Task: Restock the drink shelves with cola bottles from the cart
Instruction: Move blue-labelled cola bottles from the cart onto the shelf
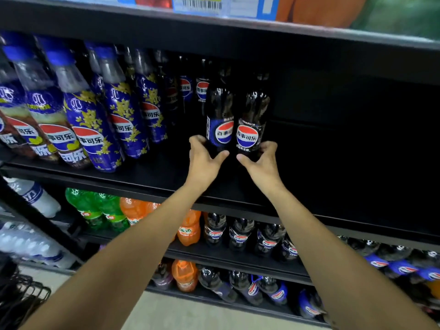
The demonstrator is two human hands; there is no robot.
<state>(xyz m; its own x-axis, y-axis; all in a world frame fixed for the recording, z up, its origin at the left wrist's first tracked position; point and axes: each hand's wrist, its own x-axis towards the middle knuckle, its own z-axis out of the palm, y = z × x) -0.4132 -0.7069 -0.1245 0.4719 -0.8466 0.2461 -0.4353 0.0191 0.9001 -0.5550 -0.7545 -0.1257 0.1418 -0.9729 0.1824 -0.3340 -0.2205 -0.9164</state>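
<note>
- Cola bottles (220,108) are showing black, with red-white-blue round logos.
- Left bottles (88,115) are wearing blue wraps with yellow flowers.
- Shelf (154,173) is looking black.

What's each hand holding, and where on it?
The left hand grips the left cola bottle, the right hand the right cola bottle, each round its lower body.

The 2 cola bottles (220,103) at the middle are glossy dark plastic with smooth printed film labels. The shelf (166,172) looks matt black. The wire cart (26,298), near left, is dull dark metal.
</note>
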